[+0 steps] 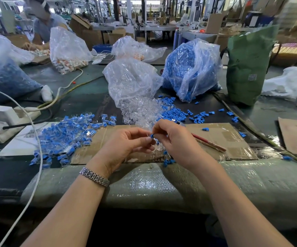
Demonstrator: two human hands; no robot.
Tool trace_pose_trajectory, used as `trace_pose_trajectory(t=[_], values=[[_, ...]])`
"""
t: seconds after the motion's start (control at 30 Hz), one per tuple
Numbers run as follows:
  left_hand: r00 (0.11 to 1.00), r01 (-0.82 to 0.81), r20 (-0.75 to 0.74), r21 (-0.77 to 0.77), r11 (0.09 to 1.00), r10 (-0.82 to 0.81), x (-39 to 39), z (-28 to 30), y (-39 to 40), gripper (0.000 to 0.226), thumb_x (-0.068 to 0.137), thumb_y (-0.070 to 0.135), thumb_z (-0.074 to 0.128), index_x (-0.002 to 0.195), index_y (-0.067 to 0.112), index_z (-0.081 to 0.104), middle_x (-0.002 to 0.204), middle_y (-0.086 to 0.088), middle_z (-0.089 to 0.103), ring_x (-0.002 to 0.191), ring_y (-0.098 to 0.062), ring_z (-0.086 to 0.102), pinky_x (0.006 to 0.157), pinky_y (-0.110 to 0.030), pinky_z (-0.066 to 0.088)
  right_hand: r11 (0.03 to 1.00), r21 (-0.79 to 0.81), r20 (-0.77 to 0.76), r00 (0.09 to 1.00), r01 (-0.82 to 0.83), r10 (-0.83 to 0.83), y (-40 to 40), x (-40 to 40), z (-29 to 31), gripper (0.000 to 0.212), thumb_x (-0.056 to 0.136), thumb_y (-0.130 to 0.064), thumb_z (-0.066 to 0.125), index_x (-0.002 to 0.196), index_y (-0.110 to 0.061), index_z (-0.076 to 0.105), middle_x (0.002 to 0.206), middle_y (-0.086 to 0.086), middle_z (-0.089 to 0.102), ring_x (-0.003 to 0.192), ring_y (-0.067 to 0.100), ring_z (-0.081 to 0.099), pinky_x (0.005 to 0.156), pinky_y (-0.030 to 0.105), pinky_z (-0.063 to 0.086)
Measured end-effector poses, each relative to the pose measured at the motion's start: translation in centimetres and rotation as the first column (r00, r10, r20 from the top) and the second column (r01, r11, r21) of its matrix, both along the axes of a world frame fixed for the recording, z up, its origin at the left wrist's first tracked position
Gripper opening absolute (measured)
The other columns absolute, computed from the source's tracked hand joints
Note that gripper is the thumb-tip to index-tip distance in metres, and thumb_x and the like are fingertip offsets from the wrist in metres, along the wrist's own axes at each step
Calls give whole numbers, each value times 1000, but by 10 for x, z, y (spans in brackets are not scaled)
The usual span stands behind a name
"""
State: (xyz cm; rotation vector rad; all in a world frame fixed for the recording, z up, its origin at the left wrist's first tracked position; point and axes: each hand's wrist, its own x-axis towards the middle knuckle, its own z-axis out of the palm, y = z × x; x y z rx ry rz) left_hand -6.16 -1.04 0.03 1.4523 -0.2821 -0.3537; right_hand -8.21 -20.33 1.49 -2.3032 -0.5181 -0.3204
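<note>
Presently a blue plug is pinched between the left grip and right grip above the cardboard; it is best aligned squarely, then pressed into the clear cap.

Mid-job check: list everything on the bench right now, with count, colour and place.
cardboard: one, brown, front centre
blue plastic piece: one, blue, pinched above the cardboard
loose blue pieces: many, blue, scattered beyond the cardboard
clear pieces: heap, transparent, spilling from the clear bag
assembled blue-and-clear pieces: heap, left, on a white sheet
bag of blue pieces: one, transparent, back right
green bag: one, green, far right
pencils: apparently two, reddish, on the cardboard's right
power strip: one, white, left
left hand: one, silver bracelet, pinches the blue plastic piece
right hand: one, pinches it too
</note>
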Motion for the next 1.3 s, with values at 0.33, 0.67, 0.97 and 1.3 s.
trace_pose_trajectory(t=[0.33,0.67,0.97,1.3], values=[[995,-51,-84,-59,997,46,-8,-9,13,21,83,7,74,102,2,77,106,-23,75,93,-29,75,76,-27,61,999,-18,-140,989,37,-39,-5,1,10,13,95,-30,68,106,-28,63,96,-10,65,85,1,60,80,22,52],[984,-168,-83,-95,981,160,-10,-14,13,22,79,10,75,99,4,79,104,-21,75,90,-26,73,78,-27,61,703,-620,-218,784,348,-581,-43,10,12,40,89,-43,66,68,-21,42,75,0,49,85,27,54,75,35,45],[962,-241,-200,-303,922,186,-8,-9,18,28,81,6,71,107,-3,73,104,-20,74,87,-22,74,74,-26,62,936,-115,-488,802,332,-344,-30,9,36,28,99,-26,54,76,-10,53,69,6,53,60,21,51,56,36,47],[943,-332,-140,-299,895,303,-8,-6,16,28,76,13,71,104,9,72,99,-5,77,91,-13,73,80,-27,59,994,38,-732,675,-98,95,17,-4,47,16,102,-16,55,98,-1,60,93,21,75,77,24,74,87,54,59]])
